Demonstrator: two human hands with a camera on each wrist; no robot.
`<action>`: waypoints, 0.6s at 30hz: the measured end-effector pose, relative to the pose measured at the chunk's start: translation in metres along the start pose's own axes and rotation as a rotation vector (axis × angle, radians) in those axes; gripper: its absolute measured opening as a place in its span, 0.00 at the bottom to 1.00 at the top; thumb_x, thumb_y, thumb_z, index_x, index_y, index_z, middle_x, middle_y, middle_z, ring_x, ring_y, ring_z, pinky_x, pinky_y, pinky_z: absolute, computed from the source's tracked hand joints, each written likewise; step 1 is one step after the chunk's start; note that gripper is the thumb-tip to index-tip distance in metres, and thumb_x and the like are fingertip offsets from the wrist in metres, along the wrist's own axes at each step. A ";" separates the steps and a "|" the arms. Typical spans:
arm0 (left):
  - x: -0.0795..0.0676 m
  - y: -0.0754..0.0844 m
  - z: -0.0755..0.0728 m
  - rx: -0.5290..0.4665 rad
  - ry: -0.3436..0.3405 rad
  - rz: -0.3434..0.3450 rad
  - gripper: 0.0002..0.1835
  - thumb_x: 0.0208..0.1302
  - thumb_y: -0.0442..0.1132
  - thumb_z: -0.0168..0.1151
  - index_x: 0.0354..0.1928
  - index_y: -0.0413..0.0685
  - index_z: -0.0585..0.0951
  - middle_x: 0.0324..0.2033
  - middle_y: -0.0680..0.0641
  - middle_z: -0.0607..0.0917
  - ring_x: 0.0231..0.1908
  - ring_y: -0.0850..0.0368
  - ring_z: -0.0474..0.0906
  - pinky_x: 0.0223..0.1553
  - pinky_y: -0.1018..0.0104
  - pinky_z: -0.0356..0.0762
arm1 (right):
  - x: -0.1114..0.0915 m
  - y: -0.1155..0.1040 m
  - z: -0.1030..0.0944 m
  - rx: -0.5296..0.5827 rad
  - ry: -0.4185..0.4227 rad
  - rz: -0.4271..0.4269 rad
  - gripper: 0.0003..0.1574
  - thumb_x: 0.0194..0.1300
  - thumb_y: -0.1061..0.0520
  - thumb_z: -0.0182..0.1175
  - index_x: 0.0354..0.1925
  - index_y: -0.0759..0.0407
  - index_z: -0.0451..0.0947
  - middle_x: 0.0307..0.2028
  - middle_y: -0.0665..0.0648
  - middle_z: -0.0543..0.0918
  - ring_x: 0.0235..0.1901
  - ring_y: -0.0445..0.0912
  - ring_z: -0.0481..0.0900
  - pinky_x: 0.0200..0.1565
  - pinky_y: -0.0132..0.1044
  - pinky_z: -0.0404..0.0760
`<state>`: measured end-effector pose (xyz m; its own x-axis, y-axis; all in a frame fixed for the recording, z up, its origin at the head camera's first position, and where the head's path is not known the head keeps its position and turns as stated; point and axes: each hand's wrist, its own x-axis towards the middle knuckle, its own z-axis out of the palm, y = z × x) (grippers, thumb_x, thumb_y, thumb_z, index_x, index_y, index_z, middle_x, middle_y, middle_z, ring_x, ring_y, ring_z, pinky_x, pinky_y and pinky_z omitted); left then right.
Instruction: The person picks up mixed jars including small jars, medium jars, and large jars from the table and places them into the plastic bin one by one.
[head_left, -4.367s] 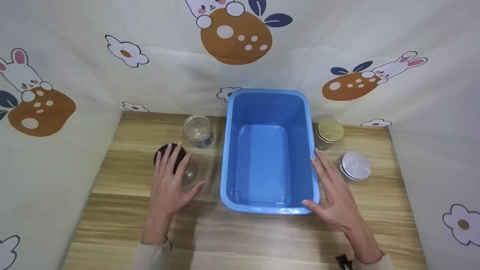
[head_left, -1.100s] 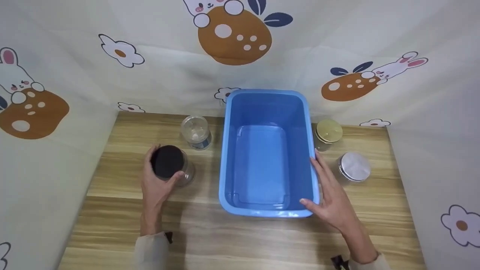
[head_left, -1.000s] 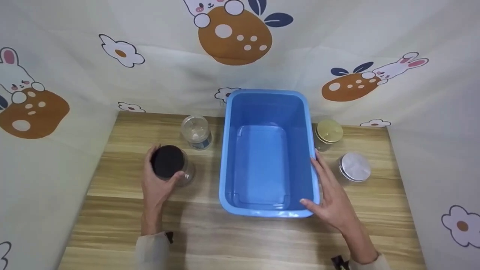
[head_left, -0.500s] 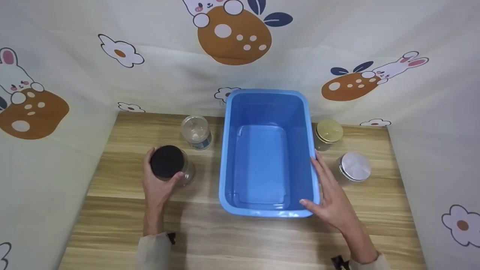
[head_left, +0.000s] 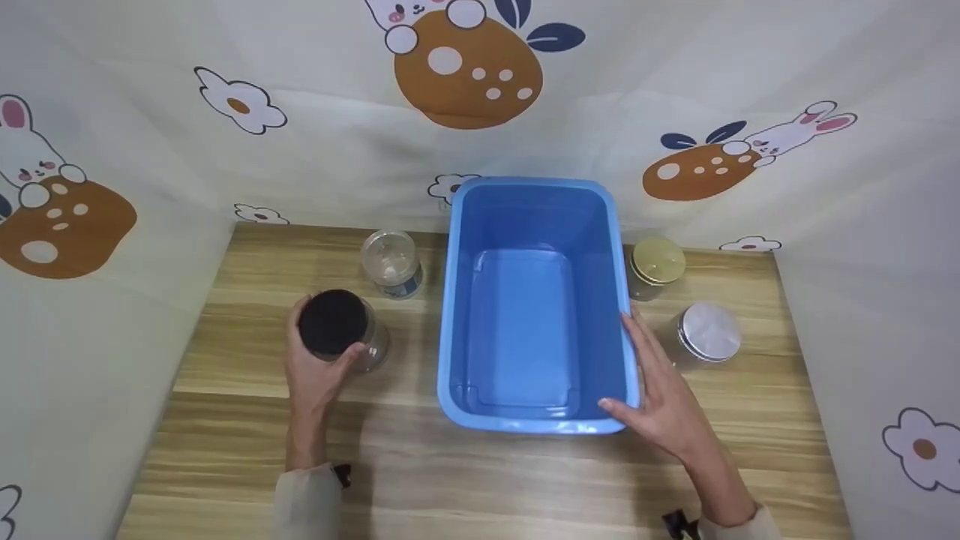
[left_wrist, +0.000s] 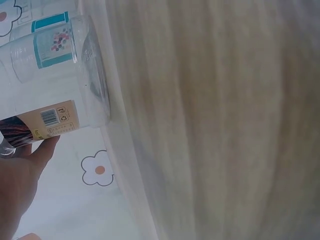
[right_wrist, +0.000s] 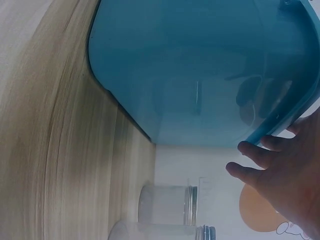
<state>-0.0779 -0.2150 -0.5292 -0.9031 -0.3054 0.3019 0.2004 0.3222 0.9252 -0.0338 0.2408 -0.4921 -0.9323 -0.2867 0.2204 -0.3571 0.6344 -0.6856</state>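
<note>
My left hand (head_left: 311,375) grips a clear jar with a black lid (head_left: 334,322), its thumb on the near side and its fingers round the far left side. In the left wrist view, this jar (left_wrist: 92,75) stands on the table and shows a brown label with a barcode. At the near right corner of a blue plastic tub (head_left: 540,425), my right hand (head_left: 664,405) holds the rim. Its thumb lies over the edge, while the fingers run along the outer wall. In the right wrist view several fingertips (right_wrist: 250,150) meet the rim from outside. The tub has nothing inside.
A clear jar with a blue label (head_left: 392,262) stands behind the held one. Right of the tub are a gold-lidded jar (head_left: 658,260) and a silver-lidded jar (head_left: 710,332). Patterned cloth (head_left: 322,165) encloses the back and sides of the wooden table (head_left: 480,487).
Over the earlier frames my left hand went from lying spread across the black lid to wrapping round the jar's side. Within the last second, both hands stay almost still.
</note>
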 end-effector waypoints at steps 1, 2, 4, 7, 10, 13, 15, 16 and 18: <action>0.001 -0.004 0.000 0.001 0.001 -0.001 0.54 0.35 0.30 0.81 0.69 0.30 0.63 0.66 0.34 0.71 0.65 0.55 0.66 0.69 0.63 0.58 | 0.000 0.000 0.000 0.002 0.003 -0.002 0.69 0.48 0.49 0.75 0.79 0.52 0.46 0.78 0.58 0.48 0.75 0.58 0.50 0.63 0.73 0.59; 0.001 -0.009 0.000 0.002 0.001 -0.003 0.54 0.35 0.29 0.80 0.69 0.31 0.63 0.66 0.35 0.71 0.65 0.55 0.66 0.69 0.63 0.58 | 0.000 0.000 0.000 0.007 0.005 -0.002 0.69 0.47 0.50 0.75 0.79 0.52 0.46 0.78 0.59 0.49 0.75 0.57 0.50 0.63 0.73 0.59; 0.002 -0.019 0.000 0.004 0.005 -0.004 0.55 0.35 0.29 0.80 0.70 0.34 0.63 0.67 0.36 0.71 0.65 0.55 0.66 0.69 0.62 0.58 | 0.000 0.000 0.001 0.013 0.006 -0.002 0.69 0.47 0.50 0.75 0.79 0.52 0.46 0.78 0.58 0.49 0.75 0.56 0.50 0.63 0.73 0.59; 0.001 -0.037 -0.002 0.014 0.024 0.000 0.55 0.34 0.28 0.81 0.71 0.40 0.65 0.67 0.40 0.72 0.65 0.56 0.67 0.69 0.63 0.59 | -0.001 0.000 0.002 0.016 -0.001 0.002 0.69 0.48 0.49 0.74 0.79 0.52 0.46 0.78 0.57 0.47 0.75 0.56 0.48 0.63 0.73 0.59; -0.001 -0.041 -0.003 -0.006 0.042 0.018 0.55 0.33 0.29 0.82 0.70 0.42 0.67 0.66 0.41 0.73 0.65 0.55 0.68 0.69 0.63 0.60 | -0.002 0.000 0.002 0.017 -0.009 0.011 0.69 0.49 0.47 0.74 0.79 0.51 0.45 0.79 0.55 0.45 0.76 0.56 0.48 0.64 0.72 0.58; 0.001 -0.041 -0.003 -0.031 0.042 0.025 0.55 0.34 0.30 0.82 0.70 0.43 0.67 0.66 0.43 0.73 0.65 0.54 0.68 0.69 0.61 0.59 | -0.001 -0.001 0.002 0.023 -0.005 0.008 0.69 0.49 0.46 0.74 0.79 0.51 0.45 0.79 0.55 0.45 0.76 0.57 0.48 0.63 0.73 0.58; 0.003 -0.039 -0.002 -0.042 0.042 0.024 0.54 0.33 0.31 0.82 0.70 0.43 0.68 0.65 0.44 0.74 0.64 0.53 0.68 0.69 0.60 0.59 | 0.000 0.000 0.002 0.038 0.004 0.000 0.69 0.49 0.46 0.75 0.79 0.51 0.46 0.79 0.55 0.45 0.76 0.56 0.48 0.63 0.74 0.57; 0.004 -0.038 -0.002 -0.047 0.043 0.021 0.54 0.33 0.31 0.82 0.70 0.44 0.68 0.65 0.44 0.74 0.64 0.53 0.68 0.69 0.59 0.59 | 0.000 0.000 0.002 0.046 0.011 -0.008 0.69 0.48 0.47 0.75 0.79 0.52 0.46 0.79 0.55 0.45 0.76 0.56 0.48 0.63 0.74 0.57; 0.006 -0.028 -0.001 -0.051 0.041 0.015 0.54 0.32 0.30 0.82 0.69 0.40 0.68 0.65 0.42 0.74 0.64 0.51 0.68 0.69 0.57 0.60 | 0.002 0.001 0.002 0.062 0.029 -0.034 0.69 0.48 0.48 0.75 0.79 0.53 0.47 0.79 0.56 0.45 0.76 0.56 0.47 0.62 0.75 0.57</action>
<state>-0.0883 -0.2269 -0.5531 -0.8837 -0.3378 0.3241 0.2338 0.2813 0.9307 -0.0356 0.2394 -0.4936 -0.9211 -0.2864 0.2637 -0.3857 0.5789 -0.7184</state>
